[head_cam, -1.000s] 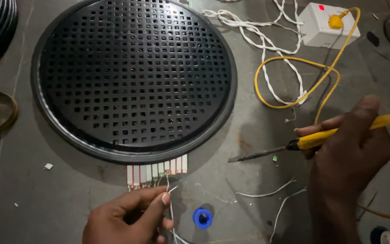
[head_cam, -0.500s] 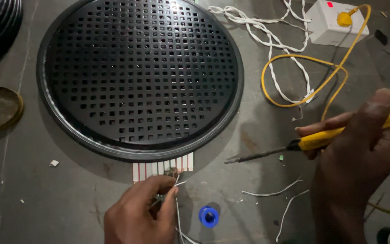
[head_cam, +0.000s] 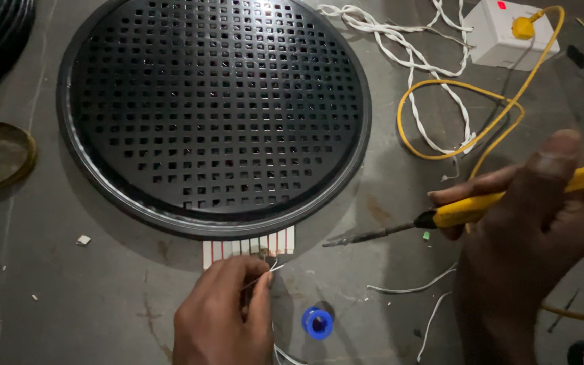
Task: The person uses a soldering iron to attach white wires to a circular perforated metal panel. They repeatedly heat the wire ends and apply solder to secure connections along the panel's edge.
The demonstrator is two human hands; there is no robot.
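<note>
Looks like a small repair workshop. There's a soldering iron (head_cam: 454,215) in hand, loose white wires (head_cam: 400,47), a socket box (head_cam: 508,30), and a stained grey worktop (head_cam: 69,297).

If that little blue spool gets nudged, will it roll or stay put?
The blue spool seems to lie flat on its flange, so it should slide, not roll. It looks small, probably light. The left hand beside it could easily knock it.
</note>
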